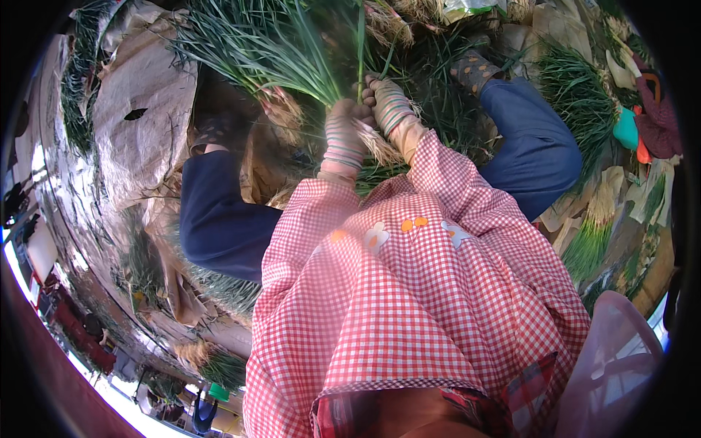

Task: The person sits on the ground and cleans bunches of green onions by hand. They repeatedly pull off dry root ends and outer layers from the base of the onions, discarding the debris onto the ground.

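My left hand [346, 128], in a striped knit glove, grips a bunch of green onions [312, 68] near the roots, which stick out beneath it to the right. Close against it, my right hand [387, 101], in a matching glove, pinches a single green stalk [361, 49] that stands upright between the two hands. Another bunch, with reddish stem bases and pale roots [283, 109], lies just left of my left hand. Loose green leaves [449, 104] cover the ground to the right of my right hand.
A beige sheet with a hole [145, 109] lies on the left. More green bunches lie at the right [575, 96], lower right [594, 235] and lower left [219, 367]. At the far right edge are a person's maroon sleeve [657, 120] and a teal object [625, 128].
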The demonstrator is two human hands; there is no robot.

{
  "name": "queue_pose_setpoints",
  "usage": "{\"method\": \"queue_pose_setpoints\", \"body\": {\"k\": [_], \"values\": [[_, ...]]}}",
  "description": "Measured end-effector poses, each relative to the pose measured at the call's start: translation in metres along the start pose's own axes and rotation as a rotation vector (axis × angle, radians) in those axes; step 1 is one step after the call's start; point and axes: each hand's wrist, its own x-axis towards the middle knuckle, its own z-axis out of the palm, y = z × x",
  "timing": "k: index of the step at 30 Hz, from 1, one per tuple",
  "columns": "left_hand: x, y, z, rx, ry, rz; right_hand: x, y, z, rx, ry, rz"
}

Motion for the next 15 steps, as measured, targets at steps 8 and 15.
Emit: {"method": "queue_pose_setpoints", "body": {"k": [8, 15], "values": [[0.004, 0.02, 0.02, -0.051, -0.09, 0.149, -0.03, -0.057, 0.047, -0.013, -0.147, -0.135], [-0.031, 0.061, 0.006, -0.033, -0.382, 0.334, 0.089, -0.145, -0.061, 0.318, -0.918, -0.256]]}}
